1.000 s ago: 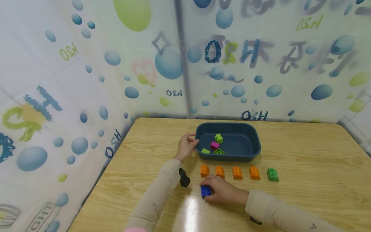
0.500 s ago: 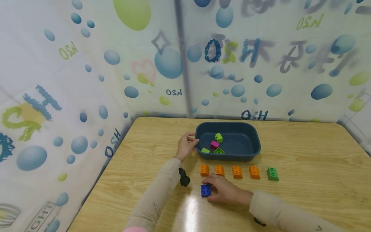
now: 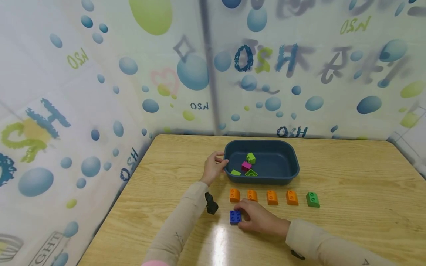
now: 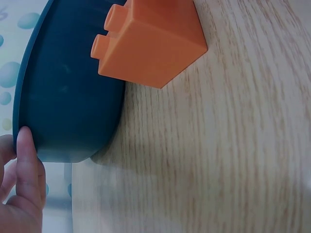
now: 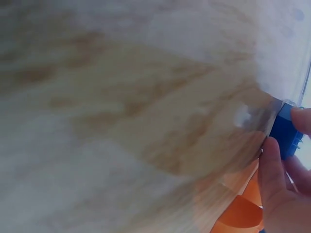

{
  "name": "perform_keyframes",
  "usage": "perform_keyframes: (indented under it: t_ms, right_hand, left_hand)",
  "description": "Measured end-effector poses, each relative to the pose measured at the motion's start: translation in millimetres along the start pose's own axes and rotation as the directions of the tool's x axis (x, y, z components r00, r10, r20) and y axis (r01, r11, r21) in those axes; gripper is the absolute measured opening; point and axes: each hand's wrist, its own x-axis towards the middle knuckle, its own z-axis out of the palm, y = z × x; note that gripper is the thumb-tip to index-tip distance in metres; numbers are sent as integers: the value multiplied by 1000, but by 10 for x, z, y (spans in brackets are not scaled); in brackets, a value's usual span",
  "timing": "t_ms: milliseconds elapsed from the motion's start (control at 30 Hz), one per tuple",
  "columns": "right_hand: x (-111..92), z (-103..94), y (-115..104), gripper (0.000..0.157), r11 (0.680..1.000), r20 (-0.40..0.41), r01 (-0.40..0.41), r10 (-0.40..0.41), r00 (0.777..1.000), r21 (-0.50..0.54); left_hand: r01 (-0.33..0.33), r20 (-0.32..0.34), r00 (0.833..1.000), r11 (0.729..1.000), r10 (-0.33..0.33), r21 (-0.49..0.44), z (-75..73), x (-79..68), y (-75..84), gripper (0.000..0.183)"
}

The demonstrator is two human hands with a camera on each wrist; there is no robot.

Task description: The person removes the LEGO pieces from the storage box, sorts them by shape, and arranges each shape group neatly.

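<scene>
My left hand point(image 3: 213, 168) is at the left end of a dark blue tray point(image 3: 279, 181), thumb at the rim and fingers against the outside. In the left wrist view, a fingertip point(image 4: 25, 136) lies on the tray's outer wall. My right hand point(image 3: 257, 218) is low over the table, thumb and forefinger at the right side of a blue toy brick point(image 3: 235, 217) with studs up. The right wrist view has this brick point(image 5: 285, 133) pinched between thumb and finger; part of it is hidden.
In front of the tray runs a row of several orange bricks point(image 3: 271, 197), with a green brick point(image 3: 313, 199) at its right end. Inside the tray lie light green bricks point(image 3: 251, 158) and a magenta brick point(image 3: 246, 166). A patterned wall covering point(image 3: 159, 118) rises behind the table.
My right hand has drawn slightly right, uncovering more of the blue brick, then come back against it. The brick has shifted a touch left and away. My left hand stays put.
</scene>
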Motion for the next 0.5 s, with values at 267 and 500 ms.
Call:
perform_keyframes:
  t_ms: [267, 500]
  right_hand:
    - [13, 9, 14, 35, 1000, -2, -18, 18, 1000, 14]
    - [-3, 3, -13, 42, 999, 25, -50, 50, 998, 14]
  left_hand:
    - [15, -3, 1000, 1000, -15, -2, 4, 1, 1, 35]
    - [14, -4, 1000, 1000, -14, 8, 3, -3, 5, 34]
